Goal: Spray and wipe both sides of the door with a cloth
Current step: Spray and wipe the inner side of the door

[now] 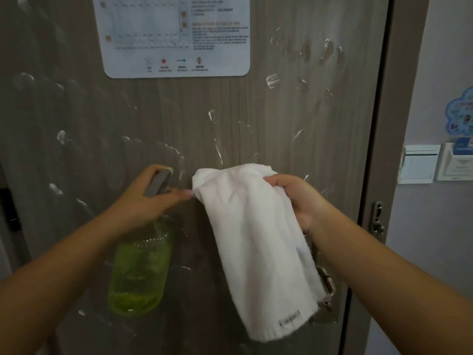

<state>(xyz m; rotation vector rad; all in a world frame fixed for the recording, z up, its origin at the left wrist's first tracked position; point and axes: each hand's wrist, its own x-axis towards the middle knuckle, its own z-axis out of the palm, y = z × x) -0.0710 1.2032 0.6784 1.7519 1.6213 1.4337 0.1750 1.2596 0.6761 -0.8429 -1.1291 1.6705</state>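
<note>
The door fills most of the view, a flat slab of grey-brown wood-grain laminate with fine vertical streaks, its surface smeared with white foamy streaks and wet arcs. To the right of the door runs a plain frame of the same tone, and beyond that a pale wall carrying two small rectangular white plastic holders and a blue cloud-shaped sticker. High on the door sits a glossy white notice with rounded corners, a faint floor plan and blurred print. In front of the door's lower right hangs the cloth, a white, soft, nappy towel folded into a long drooping rectangle with a small sewn label near its bottom hem; it partly hides a metal door handle at the door's right edge. In front of the door's lower left hangs the spray bottle, a rounded clear plastic body holding yellow-green liquid, topped by a grey matte trigger head. The left hand is wrapped round the bottle's neck and head, its fingertips reaching to touch the cloth's upper left corner. The right hand is clenched on the cloth's upper right edge. A metal strike plate sits on the frame
</note>
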